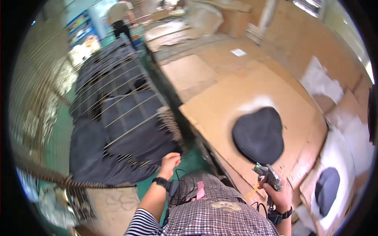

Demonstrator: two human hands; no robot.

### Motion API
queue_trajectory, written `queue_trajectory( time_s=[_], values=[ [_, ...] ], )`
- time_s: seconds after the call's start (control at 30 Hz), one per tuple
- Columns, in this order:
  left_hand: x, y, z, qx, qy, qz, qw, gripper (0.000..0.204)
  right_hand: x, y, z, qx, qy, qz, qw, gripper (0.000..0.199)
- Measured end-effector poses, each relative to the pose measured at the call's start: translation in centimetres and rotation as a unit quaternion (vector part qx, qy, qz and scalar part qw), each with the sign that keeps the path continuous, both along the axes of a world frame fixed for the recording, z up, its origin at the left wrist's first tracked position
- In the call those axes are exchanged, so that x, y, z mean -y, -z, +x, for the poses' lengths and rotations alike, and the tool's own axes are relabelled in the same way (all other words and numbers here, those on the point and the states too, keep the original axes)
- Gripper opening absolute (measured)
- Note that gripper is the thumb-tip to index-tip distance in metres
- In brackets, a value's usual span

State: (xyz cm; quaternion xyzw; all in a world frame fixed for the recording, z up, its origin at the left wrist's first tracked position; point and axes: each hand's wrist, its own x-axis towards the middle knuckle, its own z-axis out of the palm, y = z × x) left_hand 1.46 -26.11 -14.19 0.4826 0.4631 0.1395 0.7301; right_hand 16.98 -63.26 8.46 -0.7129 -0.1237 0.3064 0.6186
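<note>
My right hand point(278, 196) is wrapped round the handle of a metal spray gun point(271, 177), with a yellow hose point(252, 191) beside it. Just beyond the gun's nozzle lies a dark, rounded cushion-like pad point(260, 135), flat on a large cardboard sheet point(220, 106). Whitish residue marks the cardboard along the pad's far edge. My left hand point(170, 163) hangs in front of my apron, its fingers curled in and nothing visible in them. It is nearest to the corner of a wire rack point(136, 128) and appears apart from it.
Several dark pads point(88, 143) lie on the rack to the left. A second dark pad point(327, 190) rests on a whitish surface at the right. Cardboard walls point(307, 35) stand behind the work surface. Another person point(119, 15) is at the far left. Green floor point(197, 157) shows between rack and table.
</note>
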Motion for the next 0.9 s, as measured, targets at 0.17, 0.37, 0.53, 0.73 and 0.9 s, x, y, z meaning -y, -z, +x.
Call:
queue_trajectory(
  time_s=[0.17, 0.37, 0.53, 0.73, 0.9],
  values=[
    [6.7, 1.2, 18.0, 0.005, 0.254, 0.323, 0.912, 0.015, 8.1, 1.8, -3.2, -0.014, 0.174, -0.002, 0.985, 0.041],
    [12.4, 3.9, 28.6, -0.110, 0.254, 0.506, 0.817, 0.023, 15.2, 3.4, -8.7, -0.008, 0.328, 0.007, 0.944, 0.046],
    [14.1, 3.6, 30.4, -0.172, 0.253, 0.545, 0.780, 0.018, 16.2, 2.1, -10.2, -0.014, 0.413, -0.008, 0.910, 0.044],
    [13.5, -2.7, 31.4, 0.060, 0.258, 0.006, 0.964, 0.014, 16.2, 3.3, -8.3, -0.017, 0.371, -0.001, 0.928, 0.038],
    [12.3, -14.0, 29.3, 0.294, 0.188, -0.304, 0.886, 0.012, 13.8, 4.7, -4.3, -0.030, 0.313, 0.031, 0.949, 0.037]
  ],
)
